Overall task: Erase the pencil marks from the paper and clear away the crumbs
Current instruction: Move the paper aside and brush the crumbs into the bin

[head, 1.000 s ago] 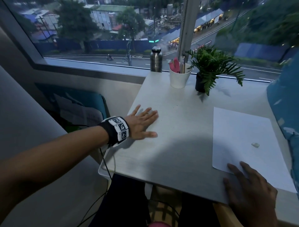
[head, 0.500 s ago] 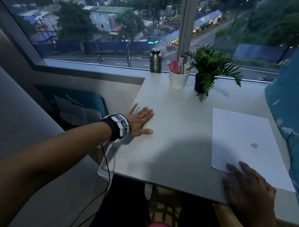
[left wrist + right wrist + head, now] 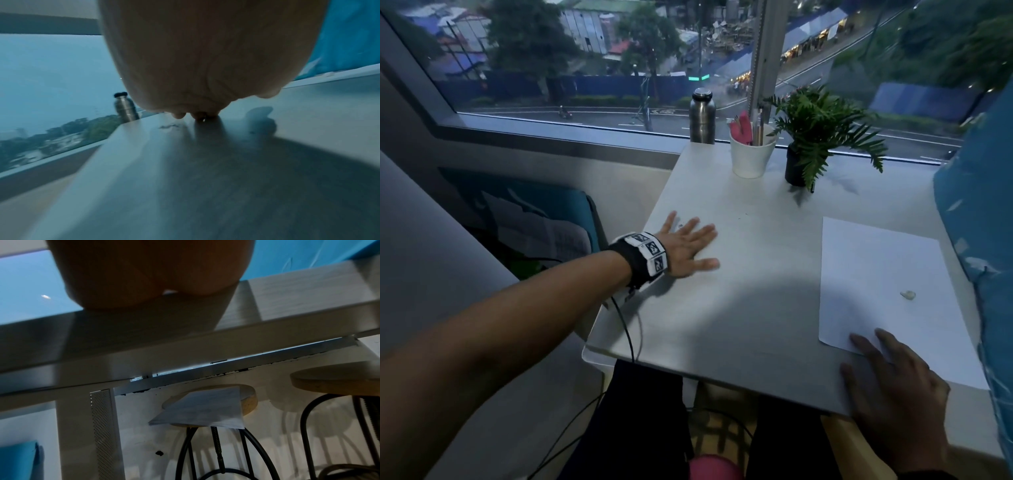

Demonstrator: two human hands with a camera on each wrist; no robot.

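No readable brand or text anywhere. The wristband [image 3: 650,255] on the left arm carries black-and-white square marker patterns, not letters. The steel bottle [image 3: 702,116] at the window shows no label in either the head or left wrist view.

Left hand [image 3: 685,248] lies flat on the desk [image 3: 739,291] near its left edge, fingers [image 3: 705,233] straight and spread apart, holding nothing. In the left wrist view the palm fills the top of the frame and only a few fingertips [image 3: 179,115] show touching the desk; a faint smudge sits just ahead of them, too blurred to identify.

Right hand [image 3: 893,387] rests at the near edge of the desk, fingers extended with the tips on the near corner of the paper [image 3: 876,281], nothing gripped. The wrist is cut off at the frame bottom. The right wrist view shows mostly a dark palm, fingers hidden.

Paper lies flat on the right side of the desk; its right edge runs under a blue cloth [image 3: 983,240]. Pencil marks are too faint to make out. A small pale lump [image 3: 908,294] sits on the paper, eraser or crumb, cannot tell.

White cup [image 3: 751,157] holds pink items, partly hidden by the window frame; a potted fern [image 3: 818,130] stands beside it. Under the desk, a stool [image 3: 248,397] carries a stack of sheets [image 3: 205,408], writing unreadable.
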